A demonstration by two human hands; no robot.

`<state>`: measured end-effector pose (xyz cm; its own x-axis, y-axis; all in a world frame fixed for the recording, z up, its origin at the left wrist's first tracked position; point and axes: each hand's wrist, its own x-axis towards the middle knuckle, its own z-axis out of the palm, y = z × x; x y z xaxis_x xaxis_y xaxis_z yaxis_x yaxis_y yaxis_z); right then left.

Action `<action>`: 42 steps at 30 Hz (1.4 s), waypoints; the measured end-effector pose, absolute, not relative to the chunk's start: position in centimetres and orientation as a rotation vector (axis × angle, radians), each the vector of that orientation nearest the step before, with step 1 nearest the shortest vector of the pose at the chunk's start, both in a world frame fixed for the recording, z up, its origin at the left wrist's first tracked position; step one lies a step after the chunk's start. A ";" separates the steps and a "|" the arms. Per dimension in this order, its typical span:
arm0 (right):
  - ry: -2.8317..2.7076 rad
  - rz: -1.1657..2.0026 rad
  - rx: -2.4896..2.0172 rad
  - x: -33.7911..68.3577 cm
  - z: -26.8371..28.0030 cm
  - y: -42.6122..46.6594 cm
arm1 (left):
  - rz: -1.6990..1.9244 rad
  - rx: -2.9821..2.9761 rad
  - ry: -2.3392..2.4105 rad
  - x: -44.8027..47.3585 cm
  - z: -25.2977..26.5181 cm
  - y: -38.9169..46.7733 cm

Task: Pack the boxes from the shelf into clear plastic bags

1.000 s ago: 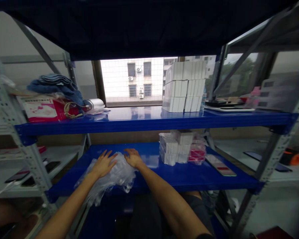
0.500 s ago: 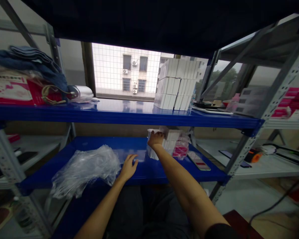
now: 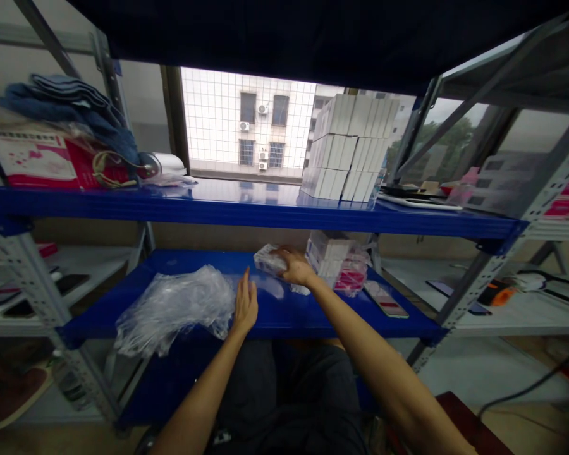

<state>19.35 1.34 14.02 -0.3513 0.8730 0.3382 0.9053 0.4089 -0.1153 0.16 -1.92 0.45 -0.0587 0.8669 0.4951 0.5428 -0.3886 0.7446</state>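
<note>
My right hand (image 3: 296,265) grips a small white box in clear plastic wrap (image 3: 269,259), held tilted just above the lower blue shelf (image 3: 270,327). Its printing is too blurred to read. To the left, my left hand (image 3: 246,300) is open with its fingers stretched upward, holding nothing. Beside it lies a crumpled heap of clear plastic bags (image 3: 180,309). Right of my right hand stands a group of white boxes (image 3: 329,256), next to a pink pack in clear plastic (image 3: 351,275).
A phone (image 3: 386,298) lies on the lower shelf's right side. Overhead, the upper blue shelf (image 3: 246,208) carries a tall stack of white boxes (image 3: 351,148), and a red and white carton (image 3: 38,158) under folded jeans (image 3: 71,107). Metal posts (image 3: 507,246) frame both sides.
My right hand has moved left, taking the wrapped box away from the group of white boxes. My left hand has turned, with its fingers now pointing upward. The view has shifted slightly.
</note>
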 end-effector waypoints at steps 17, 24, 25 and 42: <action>-2.419 0.296 -0.930 23.5 9.3 -2.3 | 1.454 2.420 1.118 0.0 1.3 -3.0; -2.453 0.233 -0.937 24.3 10.7 -4.0 | 1.059 2.708 0.978 0.3 6.9 -4.3; -2.466 0.232 -0.927 24.4 11.0 -4.2 | 1.026 2.727 0.954 0.1 7.7 -4.5; -2.573 0.320 -1.070 23.5 15.9 -8.4 | 0.733 2.354 0.848 -2.1 15.9 -5.5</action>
<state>23.52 -8.35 15.88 -0.6608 0.7180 0.2186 0.6427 0.6917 -0.3293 -2.14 -5.53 15.91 0.6561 0.6896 0.3066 0.4034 -0.6638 0.6298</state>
